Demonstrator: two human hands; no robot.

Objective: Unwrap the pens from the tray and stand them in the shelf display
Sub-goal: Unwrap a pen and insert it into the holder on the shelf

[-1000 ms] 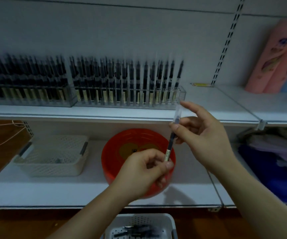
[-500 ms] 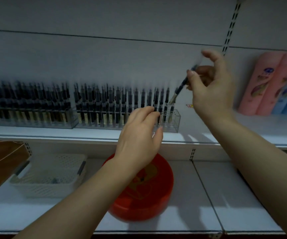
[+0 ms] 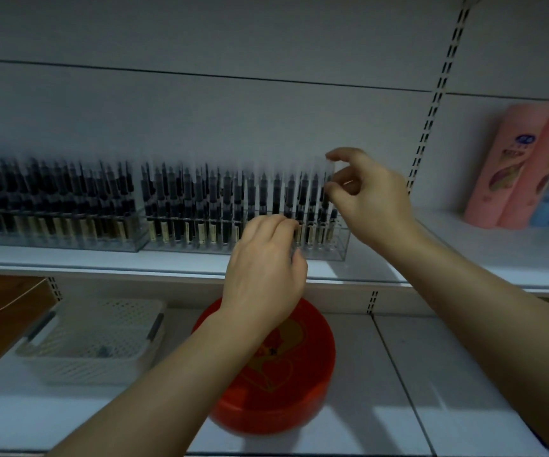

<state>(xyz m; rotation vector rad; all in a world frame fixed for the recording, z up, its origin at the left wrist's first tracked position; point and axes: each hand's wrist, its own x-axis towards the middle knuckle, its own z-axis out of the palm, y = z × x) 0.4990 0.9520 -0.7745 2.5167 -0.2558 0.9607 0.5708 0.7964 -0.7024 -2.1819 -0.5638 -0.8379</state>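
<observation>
A clear display rack on the upper shelf is packed with upright black pens. At its right end my right hand pinches the top of a pen between thumb and forefinger. The pen stands upright, with its lower end down among the last slots. My left hand is at the rack's front, fingers curled against it. Its back faces me, so I cannot see whether it holds anything. The tray of wrapped pens is out of view.
A second full pen rack stands to the left. On the lower shelf are a red bowl under my left wrist and a white perforated basket at the left. Pink and blue pencil cases lean at the right.
My right hand has lowered the pen from above the rack into its right end and turned it upright. My left hand has moved up to the rack's front and curled its fingers.
</observation>
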